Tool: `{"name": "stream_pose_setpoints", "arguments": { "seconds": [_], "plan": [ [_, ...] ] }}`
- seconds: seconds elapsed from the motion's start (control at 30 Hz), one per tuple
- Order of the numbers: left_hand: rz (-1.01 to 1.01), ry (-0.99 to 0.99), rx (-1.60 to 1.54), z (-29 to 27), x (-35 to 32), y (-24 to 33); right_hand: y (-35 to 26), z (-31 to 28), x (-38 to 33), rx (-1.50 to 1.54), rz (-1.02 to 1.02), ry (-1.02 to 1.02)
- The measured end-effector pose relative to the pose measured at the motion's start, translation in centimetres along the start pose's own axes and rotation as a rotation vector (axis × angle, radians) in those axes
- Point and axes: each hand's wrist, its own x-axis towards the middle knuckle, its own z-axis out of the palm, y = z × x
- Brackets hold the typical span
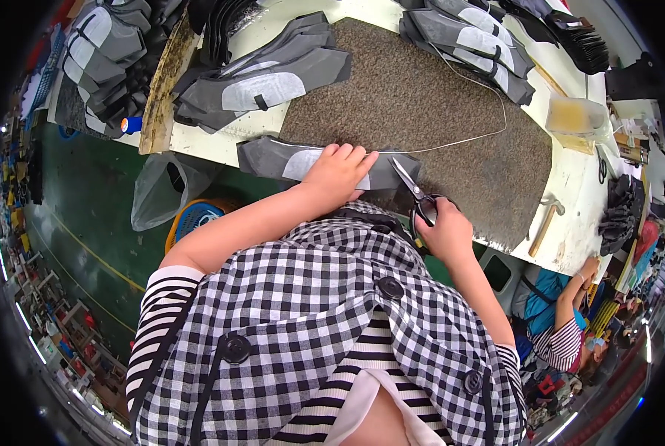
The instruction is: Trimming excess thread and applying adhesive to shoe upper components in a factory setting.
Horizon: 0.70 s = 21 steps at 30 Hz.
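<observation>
A dark grey cut piece (pixel 262 158) with a light grey patch lies along the near edge of the table. My left hand (pixel 337 171) is closed over its middle, fingers together on the top side and partly covering the patch. A pair of scissors (pixel 419 192) with black handles is in my right hand (pixel 445 227), fingers through the loops. The blades point up and left, their tips over the right part of the piece. A thin white cord (pixel 466 141) runs from the piece's far edge and curves round to the right.
Stacks of similar grey pieces (pixel 262 89) lie at the back left and back right (pixel 475 41). A hammer (pixel 546 227) and a clear plastic container (pixel 576 117) are on the right. A wooden strip (pixel 170 82) stands left; a co-worker's hand (pixel 589 270) shows far right.
</observation>
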Motion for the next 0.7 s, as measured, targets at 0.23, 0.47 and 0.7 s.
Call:
{"name": "stream_pose_setpoints", "arguments": {
  "seconds": [0.23,0.47,0.7],
  "plan": [
    [-0.015,-0.027,-0.009,0.1,-0.6,0.2,-1.4,2.2,0.7,-0.013,-0.040,0.066],
    [0.001,0.010,0.012,0.3,-0.9,-0.1,-1.1,1.5,1.1,0.047,-0.020,-0.077],
    [-0.027,-0.017,-0.070,0.2,-1.4,-0.3,-1.2,1.5,8.8,0.314,-0.452,0.408]
  ]
}}
